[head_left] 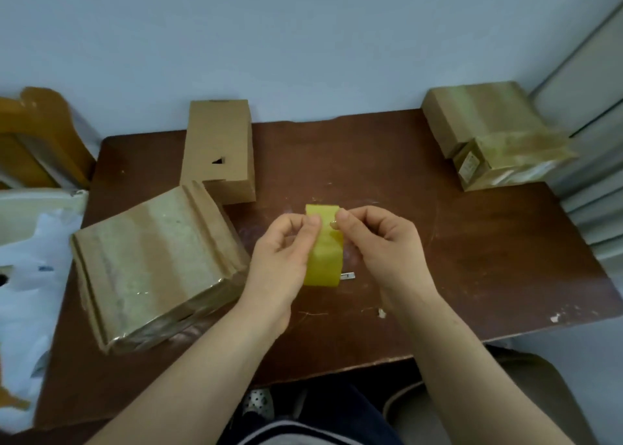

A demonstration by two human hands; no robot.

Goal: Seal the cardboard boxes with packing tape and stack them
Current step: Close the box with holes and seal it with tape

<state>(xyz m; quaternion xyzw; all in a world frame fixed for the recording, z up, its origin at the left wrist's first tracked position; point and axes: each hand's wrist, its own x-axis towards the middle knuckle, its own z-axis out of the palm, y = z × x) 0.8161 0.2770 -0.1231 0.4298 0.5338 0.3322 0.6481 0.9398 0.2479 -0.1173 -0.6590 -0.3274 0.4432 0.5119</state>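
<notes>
A yellow roll of packing tape (324, 252) stands on edge over the middle of the brown table (488, 242). My left hand (283, 252) grips its left side with the thumb on the top. My right hand (381, 239) pinches the tape's upper right edge with thumb and forefinger. A taped cardboard box (155, 262) lies left of my left hand. Behind it, a plain narrow cardboard box (219, 148) lies flat. At the far right corner sit two taped boxes, a large one (478, 114) and a smaller one (505, 161) in front.
A white plastic bag (27, 276) lies off the table's left edge, with a wooden chair back (43, 131) behind it. A wall runs along the table's back edge. A small white label (347, 276) lies by the roll.
</notes>
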